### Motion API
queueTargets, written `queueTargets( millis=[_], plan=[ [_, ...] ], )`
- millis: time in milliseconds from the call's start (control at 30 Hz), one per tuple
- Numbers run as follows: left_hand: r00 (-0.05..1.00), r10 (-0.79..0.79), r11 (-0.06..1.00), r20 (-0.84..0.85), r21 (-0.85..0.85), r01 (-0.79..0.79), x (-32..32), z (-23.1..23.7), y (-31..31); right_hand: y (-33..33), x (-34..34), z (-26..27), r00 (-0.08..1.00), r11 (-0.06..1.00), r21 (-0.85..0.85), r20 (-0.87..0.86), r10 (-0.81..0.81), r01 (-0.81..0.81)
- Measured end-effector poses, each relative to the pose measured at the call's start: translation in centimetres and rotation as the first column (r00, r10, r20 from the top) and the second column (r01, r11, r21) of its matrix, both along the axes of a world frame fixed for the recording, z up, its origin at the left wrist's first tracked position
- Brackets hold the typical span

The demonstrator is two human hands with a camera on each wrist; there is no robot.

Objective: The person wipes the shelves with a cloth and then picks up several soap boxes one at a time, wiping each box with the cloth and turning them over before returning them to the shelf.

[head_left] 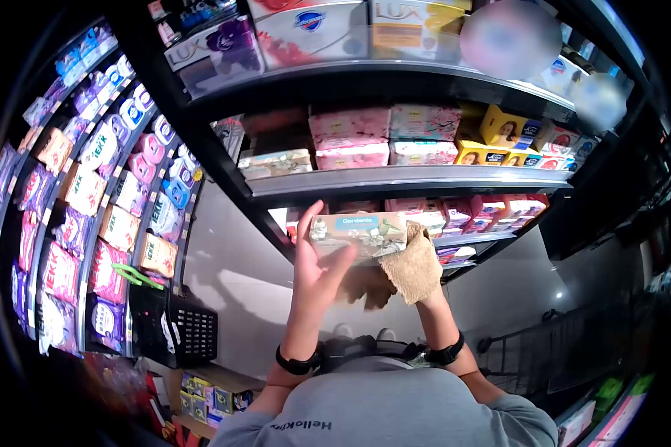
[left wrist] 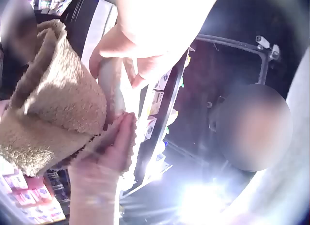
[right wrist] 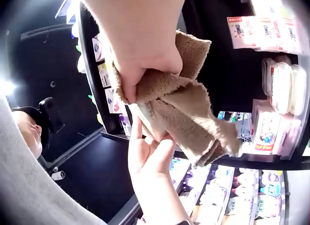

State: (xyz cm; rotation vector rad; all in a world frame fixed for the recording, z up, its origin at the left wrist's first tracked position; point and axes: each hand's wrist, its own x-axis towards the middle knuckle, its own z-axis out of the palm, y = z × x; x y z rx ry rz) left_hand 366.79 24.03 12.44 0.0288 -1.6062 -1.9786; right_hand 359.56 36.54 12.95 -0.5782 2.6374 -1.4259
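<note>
A beige box (head_left: 358, 227) printed "Gardenia" with white flowers is held up in front of the shelves. My left hand (head_left: 314, 261) grips its left end, the thumb across the near side. A brown fluffy cloth (head_left: 411, 268) covers the box's right end and hangs below it. My right hand (right wrist: 150, 58) grips the cloth against the box; in the head view the cloth hides most of this hand. In the left wrist view the cloth (left wrist: 58, 104) droops in a wide fold beside the box.
Ahead, a shelf (head_left: 410, 179) bears pink packs (head_left: 350, 134), yellow boxes (head_left: 511, 130) and a similar floral box (head_left: 276, 162). Bagged products line the left shelves (head_left: 89, 194). A black basket (head_left: 194, 328) stands at lower left, and a cart (head_left: 529, 343) at right.
</note>
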Motion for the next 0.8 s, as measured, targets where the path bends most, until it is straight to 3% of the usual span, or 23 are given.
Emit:
queueTargets(
  millis=[33, 100, 133, 167, 200, 233, 300, 333, 367, 433, 567, 633, 667, 700, 767, 800],
  plan=[
    [0.999, -0.048, 0.999, 0.011, -0.008, 0.048, 0.4, -0.1, -0.3, -0.3, -0.1, -0.1, 1.000, 0.995, -0.100, -0.010, 0.017, -0.018],
    [0.998, 0.013, 0.963, 0.065, -0.268, 0.005, 1.1, -0.1, -1.5, -0.6, -0.3, -1.1, 0.995, 0.945, -0.314, -0.067, 0.068, -0.086],
    [0.986, 0.164, 0.848, 0.040, -0.516, -0.121, 1.5, 0.4, -2.2, -0.5, -0.3, -1.0, 0.995, 0.979, -0.190, -0.072, 0.065, -0.078],
    [0.953, 0.301, 0.654, -0.023, -0.723, -0.223, 1.7, 1.1, -2.8, -0.6, -0.3, -0.6, 0.995, 0.996, -0.066, -0.083, 0.062, -0.067],
    [0.950, 0.308, 0.579, -0.059, -0.780, -0.237, 2.0, 1.9, -3.2, -0.9, -0.2, -2.1, 0.986, 0.876, -0.482, 0.123, 0.108, -0.036],
    [0.964, 0.266, 0.589, 0.020, -0.795, -0.145, 2.2, 2.2, -3.5, -1.1, -0.8, -2.8, 0.985, 0.854, -0.493, -0.067, 0.157, -0.170],
    [0.979, 0.187, 0.430, 0.083, -0.903, -0.005, 2.2, 3.7, -3.9, -1.3, -1.0, -4.2, 0.930, 0.909, -0.324, -0.334, 0.151, -0.264],
    [0.987, 0.113, 0.457, 0.114, -0.888, 0.050, 2.2, 4.1, -4.0, -1.7, -1.6, -5.8, 0.918, 0.840, -0.419, -0.339, 0.208, -0.345],
    [0.971, 0.058, 0.607, 0.233, -0.780, 0.151, 2.4, 4.0, -3.8, -2.0, -1.3, -5.5, 0.933, 0.866, -0.390, -0.299, 0.202, -0.313],
    [0.951, -0.062, 0.733, 0.303, -0.633, 0.249, 2.5, 4.6, -4.3, -2.9, -0.2, -3.0, 0.932, 0.863, -0.414, -0.328, 0.158, -0.291],
    [0.961, -0.099, 0.782, 0.259, -0.577, 0.236, 2.2, 3.1, -6.0, -4.1, 0.3, -1.2, 0.937, 0.917, -0.336, -0.335, 0.098, -0.216],
    [0.945, -0.212, 0.876, 0.248, -0.380, 0.296, 2.2, 2.7, -6.8, -3.8, -0.5, -2.1, 0.907, 0.863, -0.282, -0.174, 0.384, -0.419],
    [0.930, -0.286, 0.895, 0.233, -0.283, 0.346, 2.1, 2.2, -7.4, -3.9, -0.7, -3.2, 0.884, 0.859, -0.258, -0.289, 0.369, -0.443],
    [0.908, -0.356, 0.873, 0.222, -0.267, 0.408, 1.9, 1.8, -8.1, -3.7, -0.2, -4.1, 0.929, 0.903, -0.218, -0.065, 0.364, -0.370],
    [0.871, -0.430, 0.808, 0.236, -0.330, 0.488, 1.9, 1.6, -8.9, -3.7, 0.1, -4.7, 0.908, 0.871, -0.286, -0.255, 0.334, -0.400],
    [0.855, -0.460, 0.814, 0.239, -0.270, 0.514, 2.0, 1.7, -8.8, -3.7, 0.0, -6.7, 0.929, 0.820, -0.451, -0.065, 0.364, -0.353]
  ],
)
